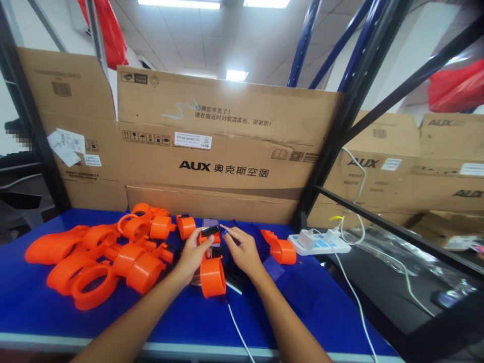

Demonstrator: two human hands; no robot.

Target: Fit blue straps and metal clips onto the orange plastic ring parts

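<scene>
My two bare forearms [139, 320] reach over the smooth blue tabletop [189, 330], which shows between them down to its pale, straight front edge [181, 348]. My left hand [191, 258] pinches one small black block [210, 231], orange plastic showing under it; my right hand [243, 250] bunches narrowly at its right end, and I cannot tell whether it holds anything. Just below my grip sits one broad orange plastic ring [213, 278]; leftward, overlapping orange rings [145, 275] heap too thickly to count; rightward, one curved orange piece [284, 252], then one white power strip [342, 246].
</scene>
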